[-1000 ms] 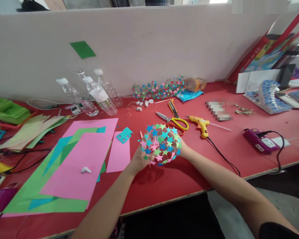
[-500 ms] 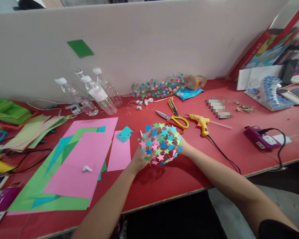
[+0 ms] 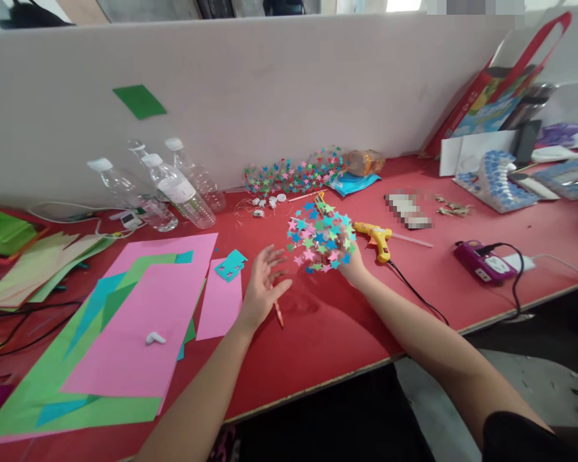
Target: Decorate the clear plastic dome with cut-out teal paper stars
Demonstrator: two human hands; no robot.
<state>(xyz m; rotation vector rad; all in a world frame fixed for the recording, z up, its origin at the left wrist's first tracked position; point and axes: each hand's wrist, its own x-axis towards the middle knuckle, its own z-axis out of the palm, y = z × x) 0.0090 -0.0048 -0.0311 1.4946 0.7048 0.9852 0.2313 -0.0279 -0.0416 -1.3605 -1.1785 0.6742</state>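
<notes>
My right hand (image 3: 350, 253) holds a clear rounded object covered in paper stars (image 3: 320, 236) from its right side; part of my fingers is hidden behind it. To its left, my left hand (image 3: 266, 289) is open with spread fingers and touches nothing I can make out but the area over a pencil (image 3: 279, 314) on the red table (image 3: 313, 346). Behind the star-covered object, scissors are mostly hidden. A yellow glue gun (image 3: 378, 240) lies just right of it, and a cut blue card (image 3: 230, 265) rests on pink paper beyond my left hand.
Pink and green sheets (image 3: 125, 333) with a white earbud (image 3: 155, 337) cover the left. Plastic bottles (image 3: 178, 186) stand at the back beside star-covered bottles (image 3: 293, 175). Right are a purple power adapter (image 3: 484, 262), its cable and a blue-and-white model (image 3: 498, 183).
My left hand has let go of the star-covered object and opened. My right hand has moved it up and slightly right, exposing the pencil. The camera view has shifted.
</notes>
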